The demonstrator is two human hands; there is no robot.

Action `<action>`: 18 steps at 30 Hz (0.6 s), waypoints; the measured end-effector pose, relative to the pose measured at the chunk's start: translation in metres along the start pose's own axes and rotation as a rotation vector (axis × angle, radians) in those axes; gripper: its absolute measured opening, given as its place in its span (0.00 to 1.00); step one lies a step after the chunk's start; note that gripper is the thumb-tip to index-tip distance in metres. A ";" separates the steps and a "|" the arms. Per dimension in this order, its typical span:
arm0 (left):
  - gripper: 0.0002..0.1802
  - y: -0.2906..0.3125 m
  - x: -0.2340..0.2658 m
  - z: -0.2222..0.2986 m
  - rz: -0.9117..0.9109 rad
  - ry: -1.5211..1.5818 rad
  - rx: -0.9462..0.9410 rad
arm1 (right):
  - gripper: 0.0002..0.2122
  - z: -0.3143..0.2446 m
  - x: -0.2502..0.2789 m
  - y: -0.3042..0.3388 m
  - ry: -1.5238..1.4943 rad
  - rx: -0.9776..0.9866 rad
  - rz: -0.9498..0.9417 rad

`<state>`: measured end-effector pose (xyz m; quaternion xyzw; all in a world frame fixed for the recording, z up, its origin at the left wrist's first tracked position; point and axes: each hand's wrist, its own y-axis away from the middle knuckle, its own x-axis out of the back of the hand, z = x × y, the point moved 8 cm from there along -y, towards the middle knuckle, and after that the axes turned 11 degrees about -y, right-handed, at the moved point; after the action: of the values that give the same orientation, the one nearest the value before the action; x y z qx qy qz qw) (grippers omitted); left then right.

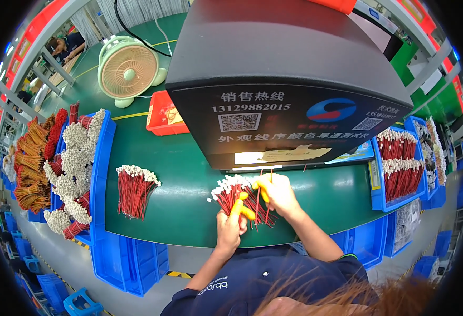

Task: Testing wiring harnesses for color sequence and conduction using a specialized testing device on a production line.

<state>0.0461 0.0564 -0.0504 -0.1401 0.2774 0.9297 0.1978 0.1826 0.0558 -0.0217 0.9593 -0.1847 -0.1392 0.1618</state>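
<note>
A bundle of red wires with white connectors (235,194) lies on the green table (178,174) in front of me. My left hand (230,226), with yellow finger covers, grips the bundle's lower end. My right hand (278,194), also with yellow fingertips, pinches a few single red wires (267,176) and holds them up toward the slot at the base of a large black machine (284,79).
A second red wire bundle (134,190) lies to the left. A blue bin (78,168) at left holds many wire bundles; blue bins (400,163) at right hold sorted red wires. A green fan (127,68) and a red tray (164,113) stand behind.
</note>
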 end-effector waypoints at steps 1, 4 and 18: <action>0.08 0.000 0.002 0.002 0.010 0.018 -0.010 | 0.12 0.001 0.005 -0.003 -0.058 -0.016 0.026; 0.08 -0.003 0.012 0.000 0.014 0.111 -0.069 | 0.12 0.005 0.014 -0.008 -0.087 -0.006 0.087; 0.08 -0.007 -0.004 -0.004 -0.046 0.175 -0.028 | 0.07 -0.002 -0.037 0.022 -0.147 -0.031 -0.266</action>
<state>0.0533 0.0583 -0.0550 -0.2297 0.2772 0.9130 0.1919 0.1437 0.0521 -0.0044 0.9600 -0.0650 -0.2320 0.1427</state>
